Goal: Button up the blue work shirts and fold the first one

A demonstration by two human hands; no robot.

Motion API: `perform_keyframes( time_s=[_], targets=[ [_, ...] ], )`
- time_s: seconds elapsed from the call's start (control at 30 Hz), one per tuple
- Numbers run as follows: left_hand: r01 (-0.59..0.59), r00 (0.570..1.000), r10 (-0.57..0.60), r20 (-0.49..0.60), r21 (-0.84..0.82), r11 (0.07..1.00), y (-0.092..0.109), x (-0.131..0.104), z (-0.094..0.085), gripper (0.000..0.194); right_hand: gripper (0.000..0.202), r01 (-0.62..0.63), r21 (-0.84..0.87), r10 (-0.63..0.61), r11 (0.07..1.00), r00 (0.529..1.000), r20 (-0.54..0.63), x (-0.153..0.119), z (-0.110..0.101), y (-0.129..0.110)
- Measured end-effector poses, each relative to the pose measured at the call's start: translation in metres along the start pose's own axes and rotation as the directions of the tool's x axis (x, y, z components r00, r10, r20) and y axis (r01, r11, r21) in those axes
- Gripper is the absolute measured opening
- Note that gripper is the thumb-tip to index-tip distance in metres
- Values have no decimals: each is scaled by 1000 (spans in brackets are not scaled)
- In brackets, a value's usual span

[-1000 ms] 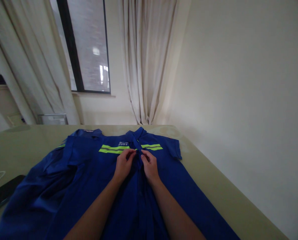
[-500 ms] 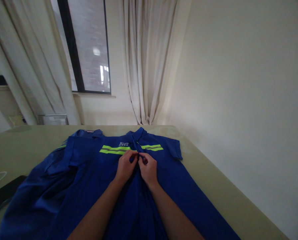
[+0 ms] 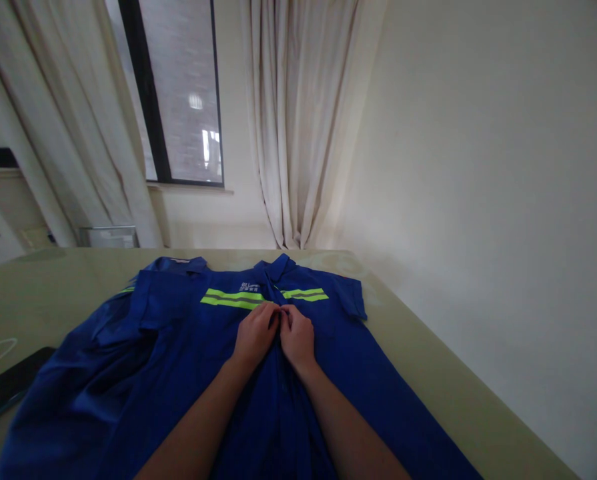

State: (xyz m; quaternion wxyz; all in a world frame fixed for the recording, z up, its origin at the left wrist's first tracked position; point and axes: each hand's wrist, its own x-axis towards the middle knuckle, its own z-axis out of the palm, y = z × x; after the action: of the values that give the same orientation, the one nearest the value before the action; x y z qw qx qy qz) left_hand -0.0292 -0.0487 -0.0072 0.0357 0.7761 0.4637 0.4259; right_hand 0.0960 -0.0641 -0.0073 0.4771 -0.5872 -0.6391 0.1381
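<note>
A blue short-sleeved work shirt [image 3: 348, 360] lies spread front side up, its collar at the far end and a yellow-green reflective strip across the chest. My left hand [image 3: 257, 330] pinches the front edge just below the strip, left of the centre line. Against it, my right hand [image 3: 297, 333] pinches the other side of the front opening. The fingertips of both hands meet at the placket, and whatever lies between them, such as a button, is hidden. Below the hands the placket runs down between my forearms.
A second blue garment [image 3: 78, 373] lies rumpled at the left, partly under the shirt. Beside it on the greenish table [image 3: 408, 327] are a black phone-like object [image 3: 13, 383] and a white cord [image 3: 3, 345]. Curtains [image 3: 298, 120] and a wall [image 3: 488, 167] stand beyond.
The fingers of both hands have curled in closer at the placket, and the gaps inside the pinches have narrowed. The shirt lies as before; the view has shifted slightly.
</note>
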Motion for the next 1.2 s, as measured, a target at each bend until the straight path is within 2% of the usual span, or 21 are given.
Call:
perform_keyframes(
  time_s=[0.1,0.23,0.43,0.63,0.83,0.93,1.07,1.2],
  targets=[
    [28,1000,-28,-7,58,998,2,-1,-1,13,24,9,-102,-11,995,1000,-20,-2,0,-4],
    [44,999,-43,-20,18,999,1,0,-1,10,26,-4,-142,2,990,1000,-16,-2,-1,-6],
    [14,999,-16,-29,-55,998,-2,2,-1,12,28,19,-55,-20,998,999,-32,-2,-2,-5],
    [-5,1000,5,2,-21,1000,-1,1,-2,13,29,46,33,-46,998,999,-9,-3,-4,-5],
    [44,999,-44,-20,-5,999,-1,0,0,15,29,50,16,-50,999,999,12,-2,-4,-6],
    [43,999,-43,-28,-14,999,-1,0,-1,23,28,41,53,-42,998,999,22,-2,-4,-8],
    [8,1000,-9,-24,-61,998,-1,1,-2,22,33,47,147,-49,988,999,7,-2,-6,-8],
    [22,998,-29,-47,-147,989,-4,3,-1,19,32,0,207,6,978,1000,-29,1,-4,-3]
  ],
)
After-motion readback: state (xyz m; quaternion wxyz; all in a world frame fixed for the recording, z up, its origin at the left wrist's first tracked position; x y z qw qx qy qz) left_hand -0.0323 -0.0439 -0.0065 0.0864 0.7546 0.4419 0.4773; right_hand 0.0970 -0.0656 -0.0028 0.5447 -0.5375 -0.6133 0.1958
